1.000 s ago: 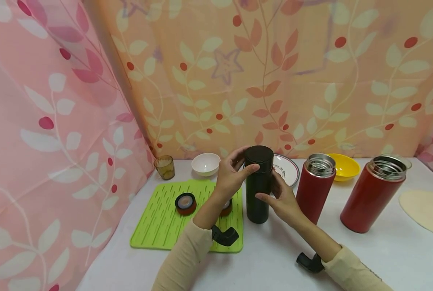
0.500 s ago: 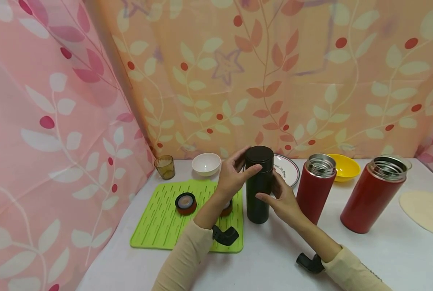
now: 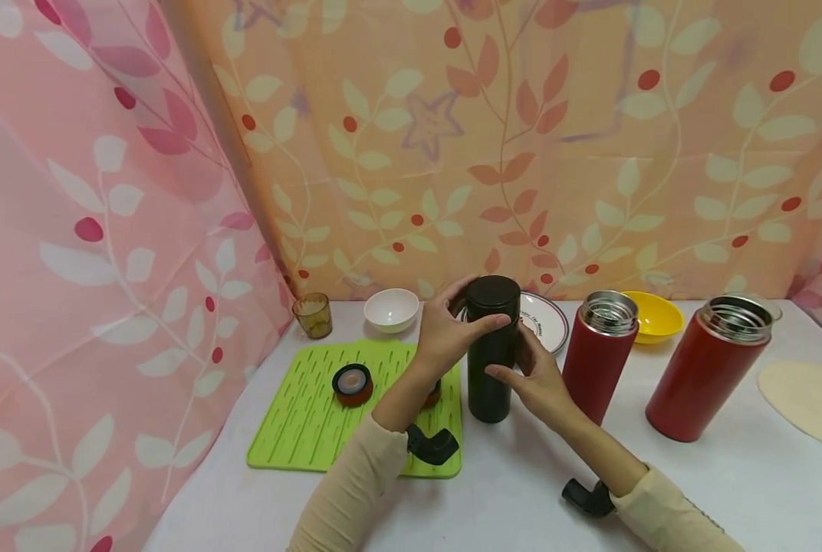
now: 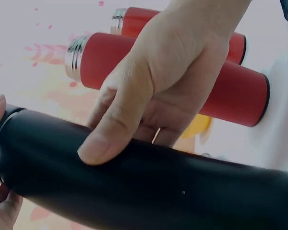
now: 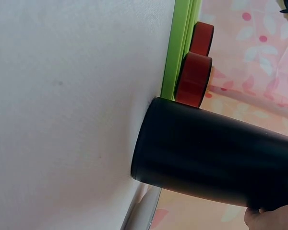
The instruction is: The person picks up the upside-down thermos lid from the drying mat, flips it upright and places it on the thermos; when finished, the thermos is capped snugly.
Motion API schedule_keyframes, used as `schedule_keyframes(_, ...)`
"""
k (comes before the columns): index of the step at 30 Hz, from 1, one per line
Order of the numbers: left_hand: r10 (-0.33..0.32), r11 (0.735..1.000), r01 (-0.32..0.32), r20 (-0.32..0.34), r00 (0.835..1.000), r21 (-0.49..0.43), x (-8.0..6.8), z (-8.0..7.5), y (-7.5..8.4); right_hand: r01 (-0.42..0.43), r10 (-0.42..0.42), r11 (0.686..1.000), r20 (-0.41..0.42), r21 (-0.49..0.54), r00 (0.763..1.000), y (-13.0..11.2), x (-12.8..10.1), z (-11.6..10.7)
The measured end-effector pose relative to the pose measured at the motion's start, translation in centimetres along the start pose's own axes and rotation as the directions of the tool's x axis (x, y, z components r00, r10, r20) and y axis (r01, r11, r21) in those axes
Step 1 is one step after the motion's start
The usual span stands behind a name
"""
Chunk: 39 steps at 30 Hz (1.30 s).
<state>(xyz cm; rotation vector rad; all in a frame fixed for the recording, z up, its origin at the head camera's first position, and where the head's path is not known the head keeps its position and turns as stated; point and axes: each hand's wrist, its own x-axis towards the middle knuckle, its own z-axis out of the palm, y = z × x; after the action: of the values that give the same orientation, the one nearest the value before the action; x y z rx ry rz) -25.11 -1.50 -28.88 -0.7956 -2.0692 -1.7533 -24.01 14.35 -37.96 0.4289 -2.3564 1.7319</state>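
Note:
A black thermos bottle [image 3: 488, 383] stands upright on the white table, right of the green mat. My left hand [image 3: 447, 337] grips its black lid [image 3: 492, 291], the thumb lying across the front near the seam. Lower down, my right hand [image 3: 540, 383] holds the bottle's body from the right, with fingers behind and thumb in front. In the left wrist view, the right thumb presses on the black side and a thin seam shows between lid and body. The bottle's base [image 5: 146, 139] meets the table in the right wrist view.
Two red thermos bottles, a near one [image 3: 599, 360] and a farther-right one [image 3: 708, 372], stand lidless. Red-and-black lids [image 3: 352, 386] lie on the green mat [image 3: 294, 429]. Behind are an amber glass [image 3: 313, 316], white bowl [image 3: 391, 311], plate [image 3: 545, 322] and yellow bowl [image 3: 652, 316].
My left hand has turned slightly, its thumb sliding right across the front of the black thermos near the lid. The right hand and the bottle stay in place.

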Motion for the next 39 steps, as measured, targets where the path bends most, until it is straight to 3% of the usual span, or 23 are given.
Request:
schedule_keyframes(4, 0.003, 0.999, -0.001, -0.047, 0.999, 0.050, 0.2, 0.4, -1.1, -0.015, 0.015, 1.000, 0.006, -0.006, 1.000, 0.0, -0.1, 0.0)
schedule_keyframes(7, -0.026, 1.000, 0.026, -0.044, 0.999, 0.016, 0.3, 0.4, -1.2, -0.014, 0.014, 1.000, 0.003, -0.008, 1.000, 0.0, -0.1, 0.0)
schedule_keyframes(11, -0.086, 0.992, 0.087, 0.013, 0.996, -0.089, 0.3, 0.1, -1.3, -0.003, 0.003, 1.000, 0.002, -0.008, 1.000, 0.0, -0.1, 0.0)
schedule_keyframes(18, -0.079, 0.991, 0.091, 0.124, 0.989, -0.096, 0.1, -1.0, 0.6, 0.010, -0.010, 1.000, 0.006, -0.008, 1.000, 0.0, 0.0, 0.0)
schedule_keyframes(23, -0.091, 0.976, 0.118, 0.146, 0.985, -0.185, 0.2, -1.2, -0.4, 0.012, -0.012, 1.000, 0.006, -0.002, 1.000, 0.0, 0.0, 0.0)
schedule_keyframes(27, -0.062, 0.967, 0.093, 0.133, 0.989, -0.238, 0.3, -1.0, -1.9, 0.008, -0.008, 1.000, 0.004, -0.001, 1.000, 0.1, 0.0, -0.1)
schedule_keyframes(30, -0.041, 0.972, 0.065, 0.107, 0.993, -0.225, 0.2, -0.8, -2.4, 0.010, -0.010, 1.000, 0.002, -0.003, 1.000, 0.1, 0.0, -0.1)
schedule_keyframes(39, 0.011, 0.999, -0.012, -0.025, 1.000, -0.032, 0.0, 0.4, -2.6, 0.000, 0.000, 1.000, 0.009, 0.005, 1.000, 0.0, 0.0, -0.1)
